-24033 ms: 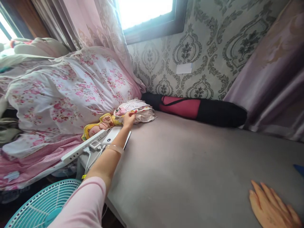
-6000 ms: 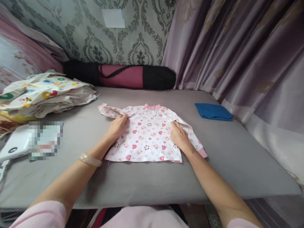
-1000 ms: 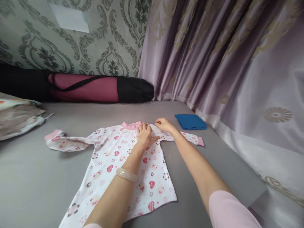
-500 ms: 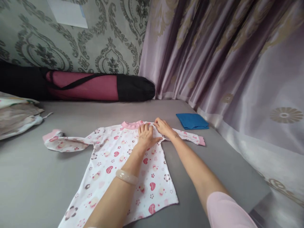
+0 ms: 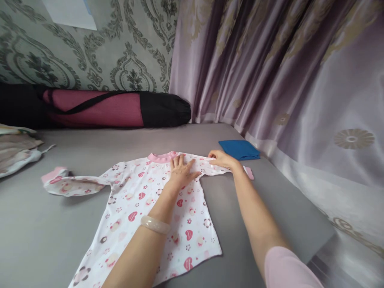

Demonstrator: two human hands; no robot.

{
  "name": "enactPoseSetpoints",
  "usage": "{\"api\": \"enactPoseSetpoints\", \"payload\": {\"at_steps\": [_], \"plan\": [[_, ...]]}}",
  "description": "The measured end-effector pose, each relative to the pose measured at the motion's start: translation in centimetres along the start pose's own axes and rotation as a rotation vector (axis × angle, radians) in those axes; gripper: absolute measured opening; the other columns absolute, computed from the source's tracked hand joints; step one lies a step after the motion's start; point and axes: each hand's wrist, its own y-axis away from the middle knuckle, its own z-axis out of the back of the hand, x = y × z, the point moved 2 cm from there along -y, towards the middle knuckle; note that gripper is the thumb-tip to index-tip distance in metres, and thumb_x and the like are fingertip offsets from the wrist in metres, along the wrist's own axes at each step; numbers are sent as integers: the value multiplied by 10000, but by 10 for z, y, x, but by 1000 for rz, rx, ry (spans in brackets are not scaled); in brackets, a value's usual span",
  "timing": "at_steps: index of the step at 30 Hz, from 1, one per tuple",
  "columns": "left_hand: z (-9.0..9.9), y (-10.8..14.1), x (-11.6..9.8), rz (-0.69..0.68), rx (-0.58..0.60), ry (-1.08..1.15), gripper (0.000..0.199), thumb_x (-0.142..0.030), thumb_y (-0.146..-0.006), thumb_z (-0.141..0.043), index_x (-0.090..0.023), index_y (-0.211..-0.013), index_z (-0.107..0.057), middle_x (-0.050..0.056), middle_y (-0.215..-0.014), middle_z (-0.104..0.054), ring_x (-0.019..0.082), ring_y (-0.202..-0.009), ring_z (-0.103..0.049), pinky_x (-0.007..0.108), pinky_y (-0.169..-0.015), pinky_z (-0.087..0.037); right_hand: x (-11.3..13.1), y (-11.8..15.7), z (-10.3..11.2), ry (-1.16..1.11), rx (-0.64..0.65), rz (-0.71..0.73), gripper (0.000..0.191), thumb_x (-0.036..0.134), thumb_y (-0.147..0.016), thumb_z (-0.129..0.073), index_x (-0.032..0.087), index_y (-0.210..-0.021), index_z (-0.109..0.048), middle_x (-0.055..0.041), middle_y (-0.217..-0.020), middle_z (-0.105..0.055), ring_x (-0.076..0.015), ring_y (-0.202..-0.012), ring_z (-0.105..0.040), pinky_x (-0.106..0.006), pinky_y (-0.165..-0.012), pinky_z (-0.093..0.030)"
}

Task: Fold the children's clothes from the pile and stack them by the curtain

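A child's white long-sleeved shirt point(image 5: 132, 200) with pink hearts, flowers and a pink collar lies spread on a grey surface. My left hand point(image 5: 181, 172) rests flat on its upper chest, just below the collar, with the fingers spread. On the right, my right hand point(image 5: 223, 160) pinches the upper edge of the shirt's sleeve about midway along. The pink cuff point(image 5: 249, 173) of that sleeve shows beyond my wrist. The opposite sleeve point(image 5: 75, 186) stretches out to the left, slightly bent and puffed, with its cuff turned up.
A folded blue cloth point(image 5: 240, 149) lies behind my right hand. Along the patterned wall sits a long black and maroon bag point(image 5: 102, 110). Crumpled light fabric point(image 5: 18, 154) is at the left edge. Purple curtains point(image 5: 270, 72) hang down the right side.
My right hand has moved from the shoulder outward along the right sleeve. My left hand stays on the chest with its fingers spread wider. The view has shifted slightly.
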Motion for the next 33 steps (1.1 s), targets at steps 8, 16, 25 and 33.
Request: {"api": "enactPoseSetpoints", "payload": {"at_steps": [8,16,25,33], "plan": [[0,-2,3,0,-57,59,687,-676,-759,-633,-363,-1364,-545,125,-1504,-376,424,-1353,-324,563,-1100,-249,5,64,2,253,126,-117,251,129,-712,-641,229,-940,-675,-10,-936,-691,-151,-811,-605,-207,-647,-377],[1,-10,11,-6,-198,77,351,-377,-948,-437,-304,-1193,-678,100,-1303,-542,318,-1235,-432,500,-1058,-330,46,81,-4,319,224,-127,144,112,-722,-651,204,-808,-721,-71,-874,-732,-197,-779,-662,-251,-629,-402],[12,-33,1,-358,6,51,529,-38,-829,-382,-160,-1308,-570,119,-1352,-567,215,-1227,-549,339,-1067,-411,44,82,5,306,265,-65,127,101,-693,-636,193,-748,-704,-47,-771,-711,-170,-696,-642,-239,-579,-380],[20,-36,3,-274,88,63,488,-110,-857,-446,-183,-1331,-535,131,-1298,-584,228,-1172,-600,337,-1004,-470,4,73,16,107,161,-74,128,199,-729,-621,186,-847,-669,-5,-753,-670,-113,-566,-530,-221,-469,-310]]}}
